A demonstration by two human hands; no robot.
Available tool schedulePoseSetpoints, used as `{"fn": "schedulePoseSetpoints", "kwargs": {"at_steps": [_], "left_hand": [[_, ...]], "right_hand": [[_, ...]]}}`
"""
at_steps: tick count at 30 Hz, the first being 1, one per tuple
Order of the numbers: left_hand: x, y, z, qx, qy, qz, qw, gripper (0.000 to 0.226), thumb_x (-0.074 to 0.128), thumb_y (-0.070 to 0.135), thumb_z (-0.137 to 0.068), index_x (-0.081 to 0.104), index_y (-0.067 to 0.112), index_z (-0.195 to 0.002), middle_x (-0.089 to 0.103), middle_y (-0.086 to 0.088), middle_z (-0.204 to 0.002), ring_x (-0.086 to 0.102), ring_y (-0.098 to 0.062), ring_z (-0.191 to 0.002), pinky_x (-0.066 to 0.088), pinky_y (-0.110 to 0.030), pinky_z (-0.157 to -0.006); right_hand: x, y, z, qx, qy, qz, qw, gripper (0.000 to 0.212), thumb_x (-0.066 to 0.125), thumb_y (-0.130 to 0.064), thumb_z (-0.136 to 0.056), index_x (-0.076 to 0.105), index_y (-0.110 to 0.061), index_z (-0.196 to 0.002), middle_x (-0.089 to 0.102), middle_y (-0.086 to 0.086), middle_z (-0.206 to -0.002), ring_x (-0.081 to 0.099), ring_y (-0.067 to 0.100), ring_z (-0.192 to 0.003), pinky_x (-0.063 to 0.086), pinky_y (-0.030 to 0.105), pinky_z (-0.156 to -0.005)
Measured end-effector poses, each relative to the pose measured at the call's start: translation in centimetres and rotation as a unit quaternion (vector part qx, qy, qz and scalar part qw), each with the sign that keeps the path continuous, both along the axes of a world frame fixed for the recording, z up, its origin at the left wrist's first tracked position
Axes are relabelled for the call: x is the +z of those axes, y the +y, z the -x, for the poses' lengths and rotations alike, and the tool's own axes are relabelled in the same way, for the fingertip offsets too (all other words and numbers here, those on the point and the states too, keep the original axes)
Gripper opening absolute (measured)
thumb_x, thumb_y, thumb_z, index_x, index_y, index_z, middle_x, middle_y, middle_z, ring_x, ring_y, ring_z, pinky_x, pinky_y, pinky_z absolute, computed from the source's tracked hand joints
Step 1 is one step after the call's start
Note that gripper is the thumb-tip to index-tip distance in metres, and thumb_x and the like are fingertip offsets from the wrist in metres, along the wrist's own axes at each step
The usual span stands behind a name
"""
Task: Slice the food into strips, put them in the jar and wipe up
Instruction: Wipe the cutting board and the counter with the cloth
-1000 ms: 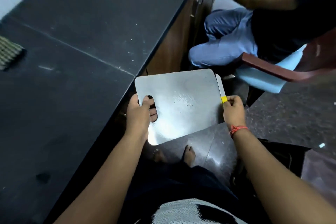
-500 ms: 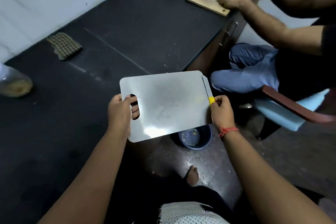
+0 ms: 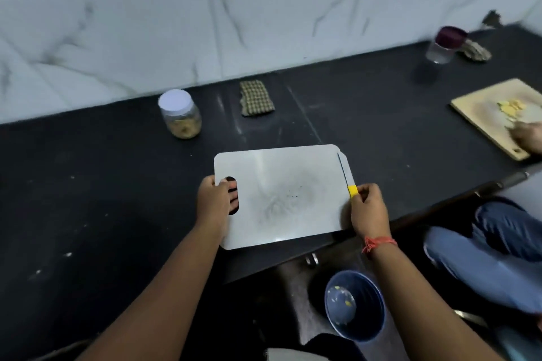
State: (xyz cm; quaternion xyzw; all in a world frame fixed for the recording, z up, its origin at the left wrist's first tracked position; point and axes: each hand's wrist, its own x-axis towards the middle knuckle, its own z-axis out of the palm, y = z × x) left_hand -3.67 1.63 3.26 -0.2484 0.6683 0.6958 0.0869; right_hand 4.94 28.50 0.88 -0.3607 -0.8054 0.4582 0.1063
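I hold a white cutting board [image 3: 281, 193] level over the front edge of the black counter [image 3: 102, 184]. My left hand [image 3: 214, 202] grips it through the handle hole on its left side. My right hand [image 3: 368, 208] pinches the board's right edge together with a yellow-handled knife [image 3: 347, 177], whose blade lies along that edge. The board carries only dark specks and scratch marks. A lidded jar [image 3: 180, 114] with yellowish food strips stands at the back left. A checked cloth [image 3: 256, 98] lies by the wall.
A blue bin [image 3: 355, 306] with food scraps sits on the floor below the counter edge. At the right another person [image 3: 498, 243] sits, with a hand on a wooden board [image 3: 484, 114] bearing yellow food. A maroon-lidded jar [image 3: 445, 45] stands at the far right.
The board and knife have come up from over the floor bin to the counter's front edge. My view has swung from the floor toward the wall.
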Motion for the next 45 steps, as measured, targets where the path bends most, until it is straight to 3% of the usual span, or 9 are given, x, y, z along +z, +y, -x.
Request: {"fn": "schedulePoseSetpoints", "kwargs": {"at_steps": [4,8,12,16,23,26,29,38,45], "left_hand": [[-1.4,-2.7,1.2,0.043,-0.009,0.062,0.997,0.016,0.04,0.013,-0.104,0.056,0.012,-0.106,0.069,-0.004,-0.092,0.062,-0.013,-0.066,0.049,-0.027,-0.053],[-3.3,-4.5,1.7,0.042,-0.03,0.168,0.984,0.016,0.043,0.018,-0.102,0.054,0.014,-0.092,0.065,-0.008,-0.092,0.059,-0.021,-0.071,0.053,-0.035,-0.063],[-4.0,-5.9,2.0,0.006,-0.022,0.373,0.928,0.03,0.053,0.023,-0.098,0.045,0.014,-0.071,0.057,-0.013,-0.091,0.051,-0.028,-0.073,0.037,-0.036,-0.063],[-4.2,-5.5,1.5,0.007,-0.037,0.448,0.893,0.037,0.056,0.026,-0.098,0.041,0.016,-0.067,0.053,-0.013,-0.095,0.048,-0.027,-0.071,0.036,-0.035,-0.065],[-4.2,-5.5,1.1,-0.004,-0.036,0.512,0.858,0.028,0.06,0.029,-0.097,0.055,0.008,-0.079,0.051,-0.007,-0.097,0.055,-0.03,-0.077,0.046,-0.039,-0.067],[-4.1,-5.4,1.3,-0.018,-0.032,0.535,0.844,0.026,0.06,0.03,-0.097,0.056,0.008,-0.083,0.052,-0.008,-0.099,0.057,-0.032,-0.081,0.051,-0.045,-0.07],[-4.1,-5.4,1.4,-0.033,-0.015,0.553,0.832,0.026,0.059,0.029,-0.097,0.055,0.008,-0.082,0.053,-0.009,-0.099,0.056,-0.031,-0.081,0.051,-0.045,-0.067],[-4.0,-6.0,1.8,-0.076,-0.001,0.576,0.814,0.023,0.06,0.032,-0.097,0.059,0.01,-0.091,0.053,-0.008,-0.102,0.058,-0.027,-0.084,0.051,-0.041,-0.065],[-4.1,-5.8,2.0,-0.063,-0.008,0.554,0.83,0.015,0.059,0.027,-0.095,0.057,0.012,-0.093,0.052,-0.007,-0.103,0.057,-0.025,-0.081,0.045,-0.037,-0.062]], "right_hand": [[-0.1,-1.8,4.1,0.073,-0.023,-0.011,0.997,0.003,0.049,-0.013,-0.096,0.051,-0.014,-0.094,0.061,0.01,-0.099,0.056,0.025,-0.085,0.034,0.027,-0.058],[-0.3,-3.0,6.7,0.142,-0.051,-0.026,0.988,0.009,0.044,-0.004,-0.092,0.05,-0.01,-0.091,0.059,0.01,-0.096,0.055,0.026,-0.084,0.036,0.031,-0.063],[-0.2,-3.0,7.5,0.204,-0.083,-0.06,0.974,0.009,0.043,-0.002,-0.089,0.05,-0.008,-0.088,0.056,0.008,-0.092,0.051,0.022,-0.075,0.034,0.032,-0.06],[-0.4,-2.3,8.2,0.271,-0.1,-0.118,0.95,0.005,0.045,0.0,-0.086,0.047,-0.003,-0.09,0.056,0.013,-0.091,0.055,0.03,-0.072,0.043,0.037,-0.058],[-0.8,-1.6,8.9,0.324,-0.111,-0.232,0.91,0.012,0.045,-0.007,-0.093,0.048,0.001,-0.101,0.053,0.02,-0.109,0.058,0.037,-0.08,0.034,0.03,-0.06],[-0.6,-1.4,9.2,0.327,-0.115,-0.229,0.909,0.001,0.044,-0.006,-0.09,0.043,-0.006,-0.091,0.059,0.017,-0.097,0.056,0.036,-0.075,0.034,0.032,-0.06],[0.1,-1.5,9.0,0.34,-0.134,-0.274,0.89,0.008,0.045,-0.012,-0.089,0.037,-0.012,-0.087,0.062,0.011,-0.081,0.055,0.033,-0.066,0.034,0.032,-0.053],[0.8,-2.0,8.3,0.33,-0.162,-0.316,0.875,0.01,0.044,-0.016,-0.09,0.035,-0.016,-0.087,0.046,0.0,-0.067,0.046,0.03,-0.06,0.03,0.032,-0.05],[0.8,-2.3,8.2,0.317,-0.168,-0.331,0.873,0.007,0.043,-0.016,-0.089,0.037,-0.016,-0.086,0.051,0.001,-0.066,0.05,0.03,-0.058,0.027,0.029,-0.047]]}}
